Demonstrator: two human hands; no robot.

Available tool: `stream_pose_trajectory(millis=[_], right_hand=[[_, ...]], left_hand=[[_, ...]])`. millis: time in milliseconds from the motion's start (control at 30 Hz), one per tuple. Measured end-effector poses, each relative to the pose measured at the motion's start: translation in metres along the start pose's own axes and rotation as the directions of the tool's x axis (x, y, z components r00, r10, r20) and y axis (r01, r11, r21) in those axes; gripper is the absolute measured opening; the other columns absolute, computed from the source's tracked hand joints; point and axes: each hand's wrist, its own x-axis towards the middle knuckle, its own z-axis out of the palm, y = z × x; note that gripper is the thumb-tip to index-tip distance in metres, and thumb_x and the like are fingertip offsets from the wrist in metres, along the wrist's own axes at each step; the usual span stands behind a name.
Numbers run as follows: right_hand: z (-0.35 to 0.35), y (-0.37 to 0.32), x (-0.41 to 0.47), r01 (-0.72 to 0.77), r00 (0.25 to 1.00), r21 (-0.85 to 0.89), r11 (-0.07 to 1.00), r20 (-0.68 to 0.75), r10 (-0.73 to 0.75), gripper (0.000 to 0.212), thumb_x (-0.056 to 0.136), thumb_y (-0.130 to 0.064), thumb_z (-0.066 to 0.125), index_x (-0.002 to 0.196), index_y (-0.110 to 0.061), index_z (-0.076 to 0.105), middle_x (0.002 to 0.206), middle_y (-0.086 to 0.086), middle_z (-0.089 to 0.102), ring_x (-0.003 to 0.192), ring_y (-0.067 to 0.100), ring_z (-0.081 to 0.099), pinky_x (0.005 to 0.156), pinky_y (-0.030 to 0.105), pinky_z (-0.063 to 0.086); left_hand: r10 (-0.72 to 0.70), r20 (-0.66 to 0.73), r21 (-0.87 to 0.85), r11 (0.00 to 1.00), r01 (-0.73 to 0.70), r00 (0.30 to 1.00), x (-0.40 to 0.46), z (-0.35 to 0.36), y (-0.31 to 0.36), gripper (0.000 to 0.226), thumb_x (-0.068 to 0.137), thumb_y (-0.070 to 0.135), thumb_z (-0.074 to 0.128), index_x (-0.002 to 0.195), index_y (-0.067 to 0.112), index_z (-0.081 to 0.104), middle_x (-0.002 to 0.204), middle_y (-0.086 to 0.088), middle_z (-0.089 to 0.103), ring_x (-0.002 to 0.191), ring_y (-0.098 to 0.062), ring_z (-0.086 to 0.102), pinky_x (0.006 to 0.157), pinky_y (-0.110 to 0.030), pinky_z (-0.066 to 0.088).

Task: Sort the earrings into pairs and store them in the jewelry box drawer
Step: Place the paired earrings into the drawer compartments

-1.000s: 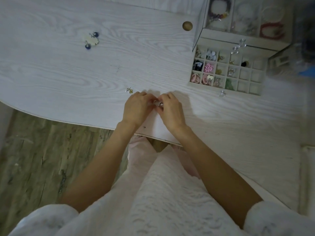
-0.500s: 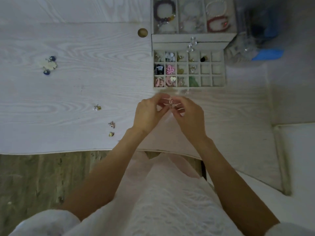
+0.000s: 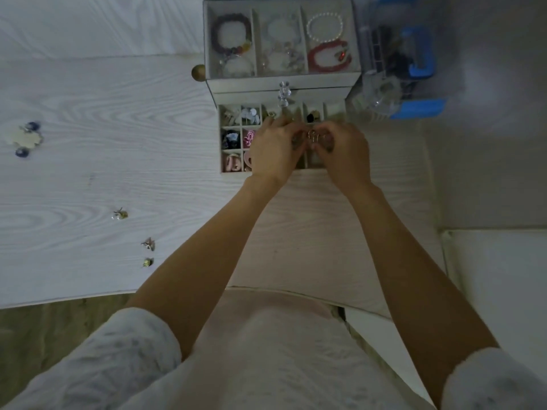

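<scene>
Over the open drawer (image 3: pixel 233 168) of a jewelry box (image 3: pixel 282 81) on a pale wood-grain worktop (image 3: pixel 103 113), both hands meet fingertip to fingertip. The left hand (image 3: pixel 273 153) and right hand (image 3: pixel 346 156) pinch a small pair of ring-shaped earrings (image 3: pixel 313 136) between them, held above the drawer's middle compartments; their orientation is too blurred to tell. Three tiny earrings (image 3: pixel 148 244) lie loose on the worktop to the left, well apart from the box. A flower-shaped earring pair with blue beads (image 3: pixel 25 139) sits at the far left. No writing is readable.
</scene>
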Motion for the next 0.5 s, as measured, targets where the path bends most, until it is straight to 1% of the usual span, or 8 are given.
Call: stream_pose_trajectory(millis=[67,167,267,333,400,467,500], right_hand=[[0.003,0.004,0.003,-0.013,1.0,0.028,1.0,0.012,0.013,0.027,0.075,-0.014,0.072,0.101,-0.011,0.065,0.094,0.008,0.068,0.09,0.025,0.058,0.073,0.025,0.038],[0.006,0.007,0.004,-0.027,0.999,0.075,0.997,0.02,0.026,0.026,0.074,-0.013,0.073,0.099,-0.009,0.066,0.092,0.009,0.069,0.084,0.023,0.06,0.072,0.024,0.041],[0.004,0.004,0.007,-0.038,0.999,0.133,0.99,-0.005,0.039,0.025,0.075,-0.009,0.072,0.099,-0.008,0.066,0.092,0.008,0.068,0.078,0.012,0.056,0.071,0.017,0.038],[0.003,0.002,0.011,-0.028,0.999,0.139,0.99,-0.029,0.032,0.026,0.075,-0.005,0.069,0.1,-0.007,0.066,0.092,0.008,0.067,0.078,0.008,0.053,0.07,0.016,0.038],[0.004,0.0,0.014,-0.014,1.0,0.123,0.992,-0.015,0.016,0.028,0.074,0.0,0.067,0.101,-0.007,0.065,0.093,0.009,0.067,0.079,0.012,0.056,0.071,0.021,0.044],[0.006,0.001,0.013,-0.019,1.0,0.126,0.992,0.014,0.018,0.031,0.073,0.004,0.066,0.102,-0.007,0.065,0.093,0.01,0.068,0.083,0.019,0.061,0.075,0.033,0.052],[0.007,0.002,0.013,-0.023,1.0,0.126,0.992,0.021,0.021,0.032,0.073,0.005,0.066,0.102,-0.007,0.065,0.093,0.01,0.068,0.084,0.021,0.062,0.077,0.038,0.053]], left_hand=[[-0.004,0.007,0.042,0.999,0.004,1.0,0.003,0.003,0.0,0.022,0.08,0.025,0.066,0.102,0.024,0.07,0.095,-0.006,0.067,0.089,-0.028,0.056,0.067,-0.031,0.042],[0.005,0.03,0.095,0.995,-0.008,1.0,0.007,0.004,0.0,0.023,0.08,0.03,0.067,0.102,0.025,0.07,0.098,-0.007,0.067,0.092,-0.029,0.056,0.069,-0.034,0.044],[0.024,0.045,0.116,0.993,-0.029,0.999,0.009,0.003,0.0,0.024,0.081,0.033,0.066,0.103,0.026,0.07,0.099,-0.006,0.066,0.091,-0.028,0.055,0.068,-0.034,0.044],[0.049,0.048,0.127,0.99,-0.055,0.998,0.01,0.001,-0.001,0.023,0.082,0.034,0.065,0.103,0.026,0.07,0.097,-0.005,0.066,0.09,-0.028,0.055,0.067,-0.033,0.041],[0.069,0.036,0.142,0.987,-0.073,0.997,0.01,0.0,-0.001,0.021,0.082,0.033,0.065,0.101,0.026,0.071,0.095,-0.005,0.067,0.088,-0.029,0.055,0.067,-0.032,0.04],[0.08,0.025,0.148,0.986,-0.083,0.996,0.01,0.0,0.0,0.019,0.082,0.03,0.065,0.099,0.023,0.072,0.091,-0.007,0.067,0.086,-0.03,0.056,0.066,-0.033,0.04],[0.084,0.026,0.147,0.985,-0.087,0.996,0.01,-0.001,0.0,0.019,0.083,0.029,0.064,0.099,0.022,0.072,0.091,-0.008,0.068,0.086,-0.031,0.056,0.066,-0.033,0.041]])
